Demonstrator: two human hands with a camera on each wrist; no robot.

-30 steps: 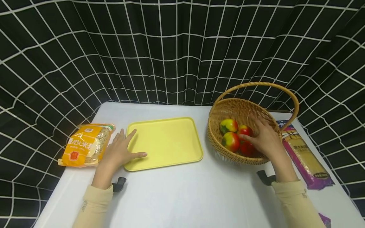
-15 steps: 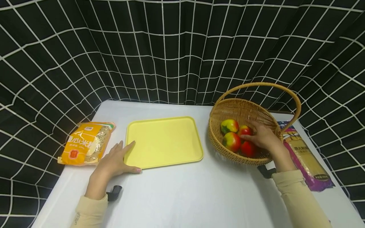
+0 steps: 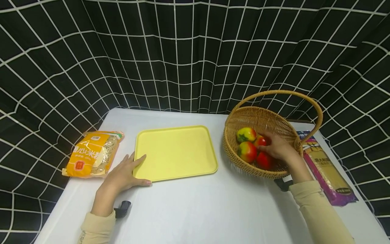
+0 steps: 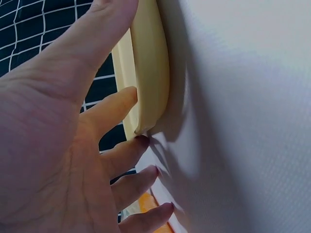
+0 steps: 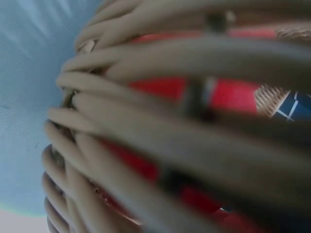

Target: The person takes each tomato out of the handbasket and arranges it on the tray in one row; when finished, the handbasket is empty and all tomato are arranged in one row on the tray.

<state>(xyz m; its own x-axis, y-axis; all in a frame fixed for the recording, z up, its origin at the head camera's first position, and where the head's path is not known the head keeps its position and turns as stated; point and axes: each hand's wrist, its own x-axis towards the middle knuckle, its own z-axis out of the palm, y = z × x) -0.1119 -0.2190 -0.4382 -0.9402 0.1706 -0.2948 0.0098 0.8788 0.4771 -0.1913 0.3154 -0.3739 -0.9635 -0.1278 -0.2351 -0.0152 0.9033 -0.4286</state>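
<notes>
In the head view, my left hand (image 3: 122, 174) is at the near left corner of a yellow tray (image 3: 176, 152), fingers spread, thumb and index at its edge. The left wrist view shows the fingers nearly straight along the tray's rim (image 4: 153, 73). My right hand (image 3: 278, 147) reaches into a wicker basket (image 3: 233, 157), its thumb and fingers around a small red apple (image 3: 260, 140). Beside it lie a yellow-green and red apple (image 3: 246, 134), a red-and-yellow one (image 3: 247, 151) and a red one (image 3: 263, 160). Basket weave hides the right hand in the right wrist view.
An orange food packet (image 3: 92, 154) lies at the left of the white table (image 3: 195, 210). A purple packet (image 3: 330, 173) is right of the basket, whose tall handle (image 3: 281, 92) arches over the right arm. A dark gridded curtain (image 3: 182, 51) hangs behind.
My left hand has drawn back toward the tray's near left corner. Inside the basket, my right fingers have come closer around the small red apple. The tray and basket keep their places.
</notes>
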